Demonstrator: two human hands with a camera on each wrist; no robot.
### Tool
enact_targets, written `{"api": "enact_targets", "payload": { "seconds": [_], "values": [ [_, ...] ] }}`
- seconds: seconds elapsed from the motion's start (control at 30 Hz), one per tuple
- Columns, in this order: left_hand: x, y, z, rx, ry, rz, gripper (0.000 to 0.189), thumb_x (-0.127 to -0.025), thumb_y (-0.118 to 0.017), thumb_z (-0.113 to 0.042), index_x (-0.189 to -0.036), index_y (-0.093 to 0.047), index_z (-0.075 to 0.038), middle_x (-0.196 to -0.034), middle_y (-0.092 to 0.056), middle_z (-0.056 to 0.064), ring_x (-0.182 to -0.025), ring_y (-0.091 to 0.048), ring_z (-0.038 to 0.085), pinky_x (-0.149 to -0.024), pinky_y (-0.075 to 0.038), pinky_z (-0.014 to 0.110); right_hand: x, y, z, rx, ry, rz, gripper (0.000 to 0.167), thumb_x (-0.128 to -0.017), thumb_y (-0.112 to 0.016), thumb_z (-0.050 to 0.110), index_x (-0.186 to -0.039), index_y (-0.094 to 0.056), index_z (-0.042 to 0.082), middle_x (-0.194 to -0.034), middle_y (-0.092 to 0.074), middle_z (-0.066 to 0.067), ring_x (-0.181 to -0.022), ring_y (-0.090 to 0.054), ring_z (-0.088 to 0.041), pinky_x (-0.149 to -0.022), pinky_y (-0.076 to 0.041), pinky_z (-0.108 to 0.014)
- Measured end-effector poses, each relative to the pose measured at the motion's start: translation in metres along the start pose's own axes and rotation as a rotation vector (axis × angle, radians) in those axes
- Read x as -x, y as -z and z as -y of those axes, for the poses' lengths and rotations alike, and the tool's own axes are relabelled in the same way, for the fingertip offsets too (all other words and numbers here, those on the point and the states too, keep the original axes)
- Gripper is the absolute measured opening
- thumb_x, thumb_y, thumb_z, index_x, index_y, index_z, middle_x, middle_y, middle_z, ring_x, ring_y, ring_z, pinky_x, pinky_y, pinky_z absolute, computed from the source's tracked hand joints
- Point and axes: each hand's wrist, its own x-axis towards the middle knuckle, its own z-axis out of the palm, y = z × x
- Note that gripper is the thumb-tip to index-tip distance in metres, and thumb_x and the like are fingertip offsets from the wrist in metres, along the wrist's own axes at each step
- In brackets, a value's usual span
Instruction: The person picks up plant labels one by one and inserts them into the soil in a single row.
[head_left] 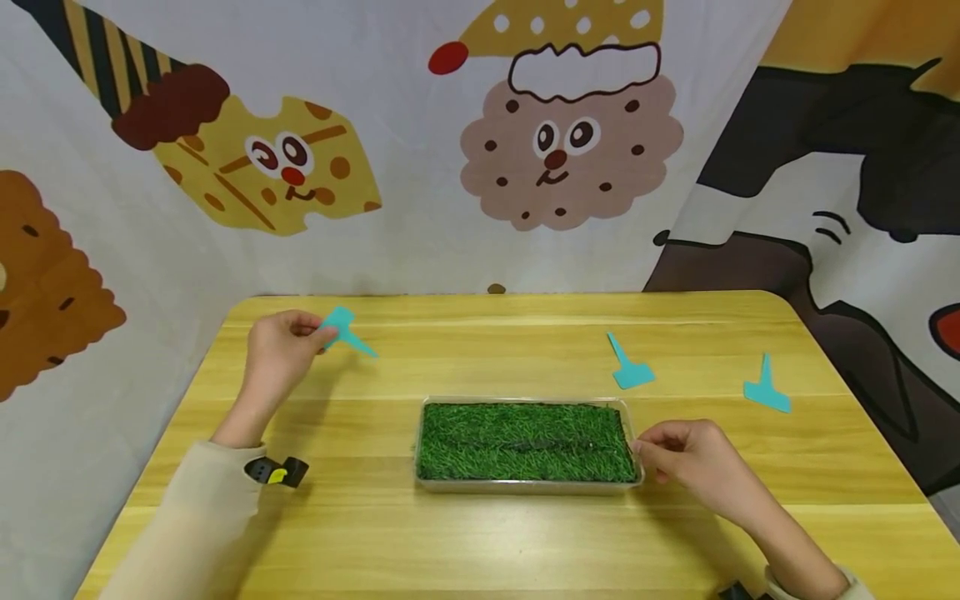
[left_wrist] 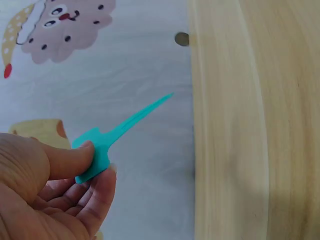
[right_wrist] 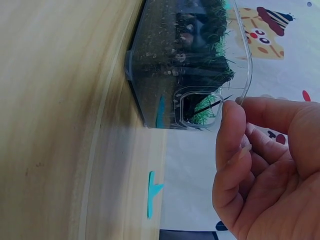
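A teal T-shaped plant label (left_wrist: 100, 155) is pinched by its wide head between the thumb and fingers of my left hand (head_left: 281, 350). Its pointed stem sticks out to the right, above the table's far left part. At the table's middle stands a clear plastic box (head_left: 525, 487) with green grass turf (head_left: 480, 437) in it. A dark slit runs lengthwise through the turf. My right hand (head_left: 693, 462) pinches the rim at the box's right end with thumb and forefinger; the other fingers curl below it in the right wrist view.
Two more teal labels lie flat on the table behind and right of the box: one label (head_left: 632, 373) close to its back right corner, another label (head_left: 767, 392) farther right. A cartoon-printed curtain (head_left: 420, 250) hangs along the far edge of the wooden table (head_left: 337, 533).
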Motion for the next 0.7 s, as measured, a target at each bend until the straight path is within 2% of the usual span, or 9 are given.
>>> {"api": "enact_targets", "payload": {
  "seconds": [0.07,0.2,0.33,0.5,0.7],
  "values": [
    [0.005,0.0,-0.003,0.01,-0.011,-0.032,0.029,-0.099,-0.077,-0.021,-0.109,-0.074,0.007,-0.096,-0.073,0.02,-0.07,-0.067,0.006,-0.062,-0.056,0.021,0.0,0.0,0.0,-0.002,-0.002,0.0,0.014,-0.099,-0.074,0.022,-0.092,-0.078,0.011,-0.068,-0.064,-0.004,-0.061,-0.058,-0.018,-0.049,-0.038,-0.025],
    [0.014,0.002,-0.008,0.032,-0.015,-0.086,0.029,-0.098,-0.077,-0.025,-0.108,-0.076,0.003,-0.093,-0.075,0.018,-0.069,-0.068,0.004,-0.06,-0.056,0.023,0.0,0.0,0.0,-0.001,0.001,-0.001,0.014,-0.099,-0.074,0.023,-0.092,-0.078,0.011,-0.068,-0.064,-0.004,-0.061,-0.058,-0.018,-0.049,-0.039,-0.025],
    [0.022,0.004,-0.015,0.068,-0.02,-0.118,0.026,-0.1,-0.076,-0.021,-0.109,-0.076,0.004,-0.093,-0.076,0.019,-0.07,-0.069,0.004,-0.063,-0.057,0.02,0.0,0.0,-0.001,-0.001,0.005,-0.003,0.014,-0.099,-0.074,0.022,-0.092,-0.078,0.011,-0.068,-0.065,-0.004,-0.062,-0.059,-0.019,-0.05,-0.039,-0.026],
    [0.036,0.003,-0.025,0.097,-0.059,-0.125,0.023,-0.101,-0.073,-0.012,-0.114,-0.075,0.006,-0.098,-0.076,0.021,-0.074,-0.069,0.0,-0.066,-0.056,0.015,0.001,-0.001,-0.001,-0.004,0.01,-0.004,0.014,-0.099,-0.074,0.022,-0.094,-0.079,0.01,-0.068,-0.065,-0.003,-0.063,-0.061,-0.022,-0.049,-0.039,-0.026],
    [0.051,-0.002,-0.033,0.146,-0.124,-0.118,0.019,-0.098,-0.076,-0.008,-0.112,-0.077,0.004,-0.096,-0.077,0.019,-0.073,-0.067,0.0,-0.06,-0.053,0.017,0.001,-0.001,-0.001,-0.006,0.006,-0.008,0.014,-0.099,-0.074,0.022,-0.094,-0.079,0.01,-0.069,-0.066,-0.004,-0.063,-0.061,-0.023,-0.048,-0.038,-0.026]
  ]
}}
